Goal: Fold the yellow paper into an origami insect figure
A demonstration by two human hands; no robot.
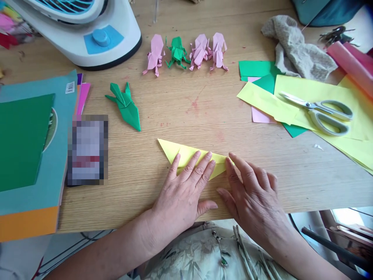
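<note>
The folded yellow paper [188, 151] lies near the front edge of the bench [175, 105], its lower part mostly hidden by the hands; the left hand [188, 186] rests open and flat across it, fingers spread, while the right hand [253, 190] touches its right corner with bent fingertips, thumb apart, gripping nothing; a green folded piece [127, 109] lies beyond to the left, near a blurred rectangular object [87, 149] and stacked books [29, 202]; a white appliance [124, 35] takes up the far left, beside a row of three pink figures [155, 56] and one green figure [176, 50]; on the right, scissors [316, 105] lie over yellow sheets [361, 124], just below a crumpled grey cloth [303, 54].
</note>
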